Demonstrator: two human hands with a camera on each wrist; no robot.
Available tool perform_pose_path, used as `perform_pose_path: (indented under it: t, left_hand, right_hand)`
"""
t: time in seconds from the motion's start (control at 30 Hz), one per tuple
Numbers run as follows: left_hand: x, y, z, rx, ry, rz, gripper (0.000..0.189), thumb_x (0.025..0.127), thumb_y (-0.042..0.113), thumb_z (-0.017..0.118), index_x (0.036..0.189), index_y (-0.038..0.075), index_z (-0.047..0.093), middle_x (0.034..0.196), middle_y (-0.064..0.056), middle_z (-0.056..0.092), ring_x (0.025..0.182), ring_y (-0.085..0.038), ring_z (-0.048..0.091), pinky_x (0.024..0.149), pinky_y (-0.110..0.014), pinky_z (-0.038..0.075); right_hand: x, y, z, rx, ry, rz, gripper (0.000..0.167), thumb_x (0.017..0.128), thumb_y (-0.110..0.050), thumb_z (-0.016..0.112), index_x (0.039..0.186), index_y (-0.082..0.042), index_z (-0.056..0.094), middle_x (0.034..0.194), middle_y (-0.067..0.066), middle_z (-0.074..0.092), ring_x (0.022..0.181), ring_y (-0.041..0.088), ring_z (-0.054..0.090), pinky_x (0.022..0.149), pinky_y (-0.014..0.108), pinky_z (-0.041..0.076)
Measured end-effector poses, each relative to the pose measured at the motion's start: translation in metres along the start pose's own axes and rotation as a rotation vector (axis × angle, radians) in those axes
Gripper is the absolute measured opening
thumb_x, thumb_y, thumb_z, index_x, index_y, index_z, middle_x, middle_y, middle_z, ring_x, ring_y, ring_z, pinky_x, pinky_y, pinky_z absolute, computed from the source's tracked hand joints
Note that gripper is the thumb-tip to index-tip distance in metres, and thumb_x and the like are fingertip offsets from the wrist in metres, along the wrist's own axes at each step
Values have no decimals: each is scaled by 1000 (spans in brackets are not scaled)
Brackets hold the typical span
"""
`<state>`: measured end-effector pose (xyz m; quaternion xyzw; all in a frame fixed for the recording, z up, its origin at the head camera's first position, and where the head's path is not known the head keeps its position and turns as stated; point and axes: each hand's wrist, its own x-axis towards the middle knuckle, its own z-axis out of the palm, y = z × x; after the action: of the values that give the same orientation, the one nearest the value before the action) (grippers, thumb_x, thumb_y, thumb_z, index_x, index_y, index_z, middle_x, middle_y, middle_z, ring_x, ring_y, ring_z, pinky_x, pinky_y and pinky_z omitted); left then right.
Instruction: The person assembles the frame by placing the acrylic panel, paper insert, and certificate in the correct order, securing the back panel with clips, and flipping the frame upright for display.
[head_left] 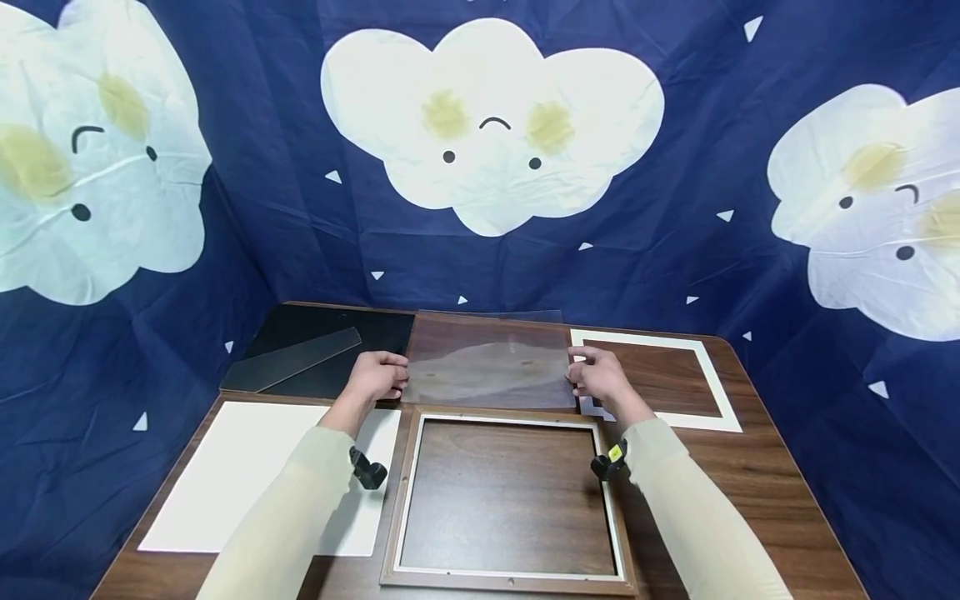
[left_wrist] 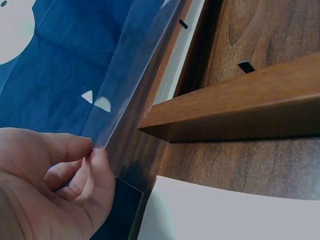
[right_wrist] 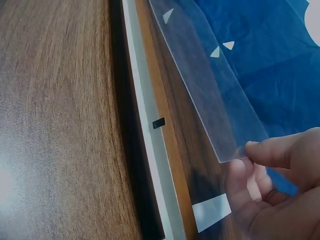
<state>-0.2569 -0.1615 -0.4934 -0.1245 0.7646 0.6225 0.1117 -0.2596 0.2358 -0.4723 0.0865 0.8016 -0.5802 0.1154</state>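
Observation:
A clear plastic sheet (head_left: 487, 375) spans between my two hands, behind the wooden picture frame (head_left: 405, 500). My left hand (head_left: 377, 375) pinches its left edge between thumb and fingers, seen close up in the left wrist view, where the sheet (left_wrist: 120, 85) slants upward. On the other side, my right hand (head_left: 597, 375) pinches the right edge; the right wrist view shows the sheet's corner (right_wrist: 227, 145) between thumb and fingertips. The frame lies flat with its inner white rim and small dark tabs (right_wrist: 159, 123) facing up.
A white sheet (head_left: 262, 467) lies left of the frame. Behind it is a black backing board (head_left: 285, 333) with a flat dark strip (head_left: 300, 358) across it. A white mat border (head_left: 708, 375) lies at the back right. Blue cloth with clouds (head_left: 487, 275) hangs behind the table.

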Motion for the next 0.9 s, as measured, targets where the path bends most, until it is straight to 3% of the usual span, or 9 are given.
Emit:
perform_pose_path:
  t: [0.2,0.33,0.6,0.9]
  left_hand:
    - [-5,-1,-1,-44,-30,24,40,94,-7,59,134,-10,56,83,-5,66,67,-10,64,59,-22,57]
    - [-8,2,-2,-54,-43,37,45,94,-8,57,139,-10,54,84,-5,65,68,-10,64,58,-20,56]
    - [-19,7,2,-86,-53,41,42,93,-5,59,135,-9,56,82,-5,66,65,-10,61,55,-20,54]
    - [-32,7,9,-66,-55,72,41,92,-2,64,132,-7,59,85,-3,65,67,-11,62,57,-23,56]
  right_hand:
    - [-6,-1,-4,8,8,-26,57,91,8,61,147,-1,52,99,10,66,84,14,62,68,35,60]
    - [-10,-1,-7,18,-13,-38,59,92,8,61,149,0,49,99,10,64,85,13,61,67,31,59]
    - [-22,6,-15,81,-34,-27,61,90,10,62,149,3,47,89,0,64,80,9,60,62,26,57]
    - [-38,16,-27,135,-26,-12,60,90,5,65,148,3,48,100,6,66,83,10,63,63,25,58]
